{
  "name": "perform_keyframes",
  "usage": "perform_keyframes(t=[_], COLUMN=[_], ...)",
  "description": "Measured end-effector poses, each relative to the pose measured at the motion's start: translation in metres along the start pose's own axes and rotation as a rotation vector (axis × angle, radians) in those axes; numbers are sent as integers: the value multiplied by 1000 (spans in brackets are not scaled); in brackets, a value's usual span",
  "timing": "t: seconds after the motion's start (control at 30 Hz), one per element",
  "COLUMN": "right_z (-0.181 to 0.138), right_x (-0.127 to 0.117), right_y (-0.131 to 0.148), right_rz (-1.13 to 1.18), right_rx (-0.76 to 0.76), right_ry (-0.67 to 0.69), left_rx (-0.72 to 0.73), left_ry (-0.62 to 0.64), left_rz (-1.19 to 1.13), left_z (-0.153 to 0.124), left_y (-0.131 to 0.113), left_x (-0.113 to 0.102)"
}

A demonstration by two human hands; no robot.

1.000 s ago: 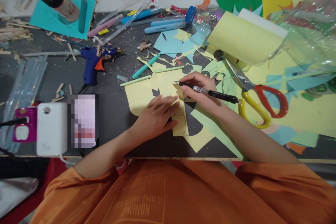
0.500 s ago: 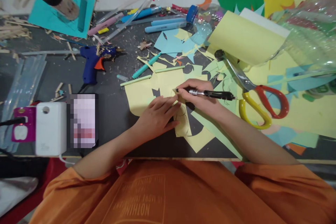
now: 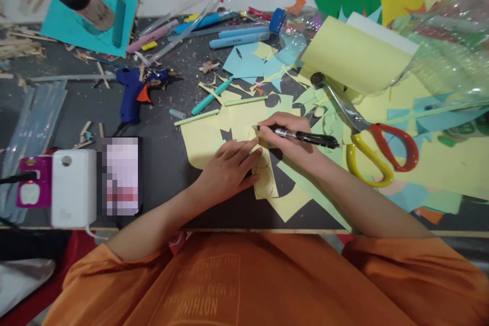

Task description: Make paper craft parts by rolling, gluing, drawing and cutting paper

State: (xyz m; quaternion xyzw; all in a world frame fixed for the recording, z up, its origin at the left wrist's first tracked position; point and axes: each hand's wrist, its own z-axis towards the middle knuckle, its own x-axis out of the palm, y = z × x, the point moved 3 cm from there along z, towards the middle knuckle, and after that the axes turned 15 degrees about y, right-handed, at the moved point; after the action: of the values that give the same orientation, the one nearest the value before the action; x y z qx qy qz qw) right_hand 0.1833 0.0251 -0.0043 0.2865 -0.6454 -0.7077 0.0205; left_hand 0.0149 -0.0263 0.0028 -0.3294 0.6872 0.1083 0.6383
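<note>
My right hand (image 3: 287,135) is closed round a black pen (image 3: 305,136), whose tip rests on a yellow paper piece (image 3: 240,122) lying on the dark table (image 3: 160,127). My left hand (image 3: 229,169) lies flat with its fingers stretched out, pressing the same yellow paper down just left of the pen tip. Pen-drawn curved lines show on the paper strip (image 3: 265,181) below my fingers.
Big scissors with red and yellow handles (image 3: 372,142) lie right of my right hand. A blue glue gun (image 3: 139,89), a phone (image 3: 121,175) and a white charger (image 3: 74,188) sit to the left. Markers (image 3: 237,38), paper scraps and coloured sheets (image 3: 355,56) crowd the far side.
My right hand and the pen slid slightly down and left, bringing the tip onto the yellow paper beside my left fingers. My left hand stayed in place.
</note>
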Motion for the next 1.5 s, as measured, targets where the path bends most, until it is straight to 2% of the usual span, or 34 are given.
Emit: perform_keyframes(t=[0.37,0.57,0.7,1.1,1.5], right_z=[-1,-2,-2,-2,-1], right_x=[-1,-7,-7,0,0], right_y=[0,-4,-7,-4,-2], right_rz=[22,201,283,142,128], right_rx=[7,100,118,93,98], right_ry=[-2,-141,-78,81,68], left_rx=[4,-27,-72,11,22], left_ry=[-13,0,54,50,13], left_rz=[10,1,-54,-55,-26], left_z=[0,-2,-3,-4,-4], left_y=[-1,8,17,13,11], left_x=[-1,-1,-2,0,-3])
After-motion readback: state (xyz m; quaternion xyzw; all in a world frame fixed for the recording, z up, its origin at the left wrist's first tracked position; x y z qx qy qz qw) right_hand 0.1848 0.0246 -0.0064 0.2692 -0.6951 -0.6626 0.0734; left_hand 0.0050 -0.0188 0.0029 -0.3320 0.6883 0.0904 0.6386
